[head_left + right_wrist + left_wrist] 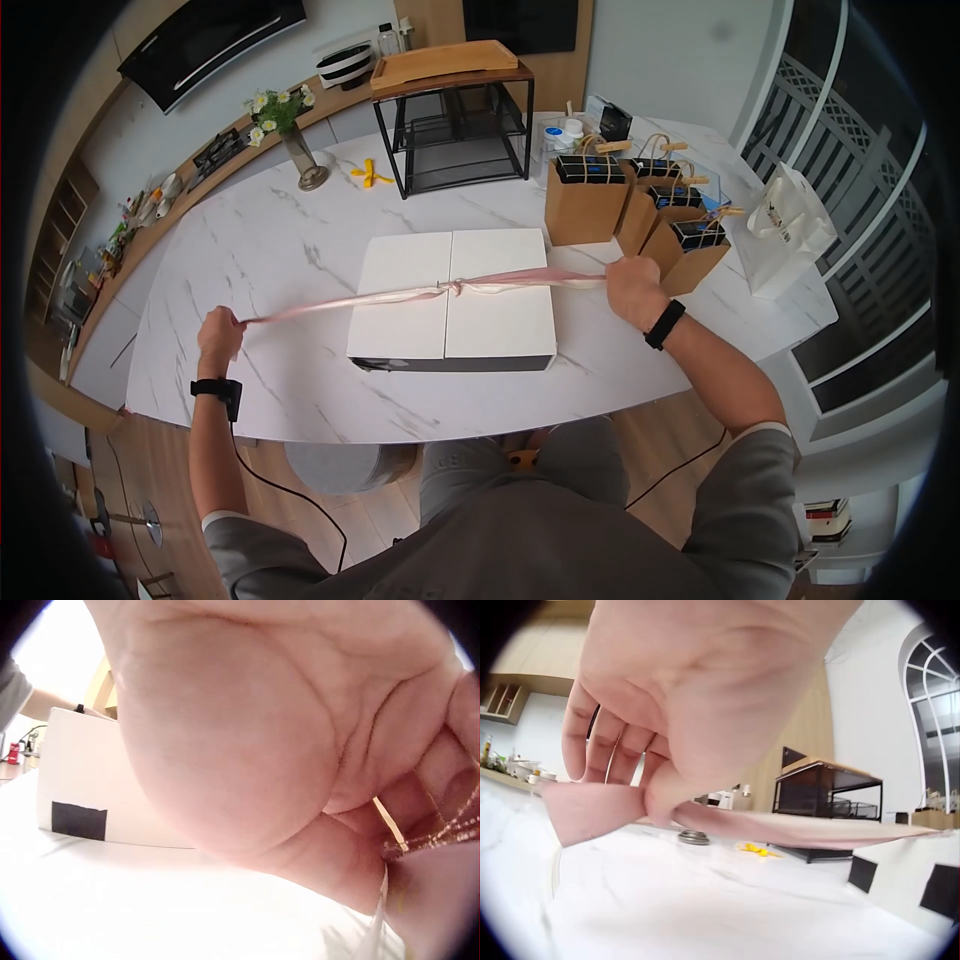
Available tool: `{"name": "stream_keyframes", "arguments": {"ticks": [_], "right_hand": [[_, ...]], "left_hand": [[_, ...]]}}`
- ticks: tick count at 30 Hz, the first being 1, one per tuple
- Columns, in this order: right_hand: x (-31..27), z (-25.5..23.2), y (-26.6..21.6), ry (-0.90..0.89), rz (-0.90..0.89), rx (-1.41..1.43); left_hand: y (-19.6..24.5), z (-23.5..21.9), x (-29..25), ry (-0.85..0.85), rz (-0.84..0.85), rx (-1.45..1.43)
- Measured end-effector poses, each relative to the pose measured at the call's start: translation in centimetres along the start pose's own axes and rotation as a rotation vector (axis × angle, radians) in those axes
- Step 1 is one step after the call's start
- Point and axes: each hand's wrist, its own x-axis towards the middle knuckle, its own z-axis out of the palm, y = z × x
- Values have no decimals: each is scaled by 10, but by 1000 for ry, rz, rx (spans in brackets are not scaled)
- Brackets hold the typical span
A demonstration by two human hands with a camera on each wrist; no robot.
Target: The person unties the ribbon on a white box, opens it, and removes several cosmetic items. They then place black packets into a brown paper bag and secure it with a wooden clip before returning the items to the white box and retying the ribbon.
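A white box (400, 330) with dark patches on its side lies on the marble-patterned table. A pink ribbon (350, 301) runs across its top, with a knot near the middle seam. Out to the left of the box, my left hand (220, 332) pinches one end; in the left wrist view the ribbon (780, 829) stretches taut from thumb and fingers toward the box, and a short tail hangs beyond. My right hand (634, 288) grips the other end beside the box's right edge. Its palm (225, 742) fills most of the right wrist view.
Brown paper bags (585, 212) with black contents stand just beyond my right hand. A white bag (790, 235) is at the right edge. Behind the box are a black rack (460, 180) with a wooden tray (445, 65), a flower vase (303, 160) and a yellow ribbon piece (370, 175).
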Motion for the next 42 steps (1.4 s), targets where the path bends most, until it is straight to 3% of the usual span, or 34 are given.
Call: {"name": "stream_keyframes", "arguments": {"ticks": [1, 3, 5, 7, 10, 13, 17, 19, 22, 26, 29, 33, 35, 38, 40, 42], "right_hand": [[-3, 1, -2, 3, -55, -14], [-4, 1, -2, 47, -115, 75], [-2, -7, -3, 98, -181, 159], [-6, -35, -2, 259, -248, 220], [-15, -85, -26, 412, -367, 353], [-3, -93, -71, 329, -557, 536], [-3, -109, -117, 142, -674, 698], [9, -102, -130, 85, -665, 699], [22, -99, -139, 92, -642, 711], [30, -100, -140, 49, -660, 849], [34, -99, -138, 16, -671, 773], [20, -92, -130, 71, -664, 896], [9, -91, -129, 111, -576, 883], [0, -94, -129, 50, -620, 809], [5, -93, -130, 68, -683, 779], [9, -95, -130, 86, -751, 743]], "left_hand": [[0, 5, -3, 0, 0, 0], [1, 17, -8, -54, 310, -76], [48, -4, -36, 14, 442, -280], [91, -17, -50, 51, 622, -420], [163, -45, -78, 9, 894, -494], [226, -51, -95, -93, 1129, -532], [280, -31, -92, -180, 1194, -438], [294, -20, -86, -266, 1044, -461], [300, -14, -78, -371, 952, -468], [302, -26, -78, -412, 976, -404], [303, -33, -77, -472, 991, -323], [299, -31, -70, -534, 1042, -336], [296, -36, -69, -553, 1079, -320], [283, -56, -65, -690, 1055, -356], [269, -63, -63, -884, 955, -749], [252, -62, -47, -847, 1024, -676]]}}
